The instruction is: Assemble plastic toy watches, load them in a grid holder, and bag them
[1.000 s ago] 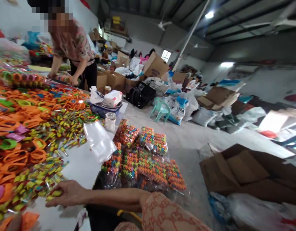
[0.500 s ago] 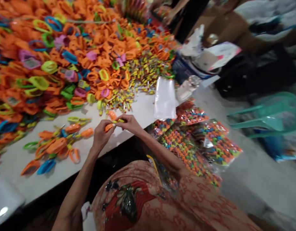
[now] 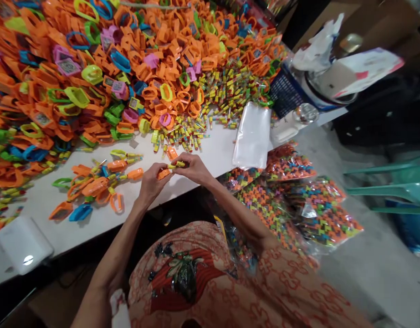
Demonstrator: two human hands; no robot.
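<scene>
My left hand (image 3: 151, 183) is closed around an orange toy watch (image 3: 163, 173), low over the white table (image 3: 210, 155). My right hand (image 3: 195, 169) pinches a small yellow tube (image 3: 179, 164), whose end meets the watch between my fingertips. Just beyond my fingers lies another orange piece (image 3: 172, 153). To the left sits a small group of toy watches (image 3: 95, 187) with yellow tubes attached, mostly orange, with a blue and a green one. Loose yellow tubes (image 3: 184, 132) are heaped in front of my hands.
A huge pile of toy watches (image 3: 135, 68) covers the table's far side. Clear plastic bags (image 3: 253, 136) lie at the right edge near a jar (image 3: 299, 120) and a blue basket (image 3: 287, 91). Filled bags (image 3: 319, 209) rest below. A white box-like device (image 3: 23, 243) is at left; a green chair (image 3: 394, 187) stands right.
The view has shifted, so the table and piles appear farther right. My hands stay together on the watch and tube, with little visible change in grip.
</scene>
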